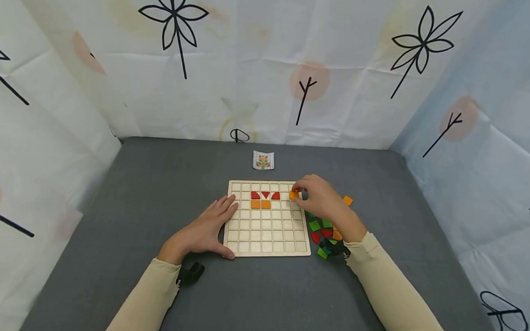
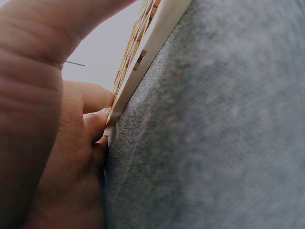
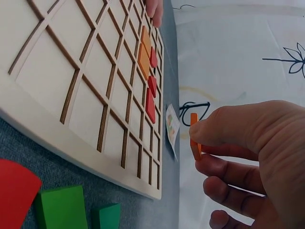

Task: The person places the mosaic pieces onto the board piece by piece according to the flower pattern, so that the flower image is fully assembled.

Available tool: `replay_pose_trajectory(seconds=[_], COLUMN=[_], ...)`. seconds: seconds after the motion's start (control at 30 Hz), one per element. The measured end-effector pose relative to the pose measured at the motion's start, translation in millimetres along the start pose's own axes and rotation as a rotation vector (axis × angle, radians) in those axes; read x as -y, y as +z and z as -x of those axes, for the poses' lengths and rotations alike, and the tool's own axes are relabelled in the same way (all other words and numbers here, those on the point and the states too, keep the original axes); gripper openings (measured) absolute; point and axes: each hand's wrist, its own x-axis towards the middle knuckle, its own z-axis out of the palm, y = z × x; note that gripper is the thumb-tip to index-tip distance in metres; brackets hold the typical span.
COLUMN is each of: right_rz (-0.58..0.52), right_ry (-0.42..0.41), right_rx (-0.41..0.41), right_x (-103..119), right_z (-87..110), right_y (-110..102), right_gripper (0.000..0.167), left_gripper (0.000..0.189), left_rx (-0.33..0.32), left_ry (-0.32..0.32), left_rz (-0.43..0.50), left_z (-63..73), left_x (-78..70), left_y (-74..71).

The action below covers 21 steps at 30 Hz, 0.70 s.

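A wooden grid board (image 1: 266, 234) lies flat on the table. Red pieces fill spots in one of its upper rows, with two orange square tiles (image 1: 261, 204) directly beneath them. My left hand (image 1: 205, 228) rests along the board's left edge, fingertips on the rim and thumb at the lower left corner. Between thumb and fingertips, my right hand (image 1: 321, 197) pinches an orange square tile (image 3: 194, 137) above the board's upper right part. In the right wrist view the tile is held on edge, raised over the board.
Loose green, red and orange pieces (image 1: 314, 226) lie to the right of the board, partly under the right wrist. One orange tile (image 1: 348, 200) sits farther right. A small pattern card (image 1: 263, 160) lies behind the board. Printed cloth surrounds the grey table (image 1: 180, 159).
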Motion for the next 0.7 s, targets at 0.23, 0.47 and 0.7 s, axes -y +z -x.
replay_pose_trajectory(seconds=[0.23,0.47,0.7], right_rz=[0.001,0.001,0.015], right_ry=[-0.002,-0.013,-0.056], right_rx=[0.003,0.0,0.014], right_x=[3.2,6.5,11.6], right_z=[-2.1,-5.5,-10.3], right_y=[1.0,3.8,8.6], right_gripper=[0.022,0.021,0.018], left_gripper=[0.14,0.14,0.14], left_rx=[0.002,0.009,0.0], left_ry=[0.003,-0.006,-0.005], left_rz=[-0.004,-0.01,-0.013], left_z=[-1.6,-1.4,0.5], left_x=[-0.8,0.2,0.8], left_y=[0.5,1.3,1.0])
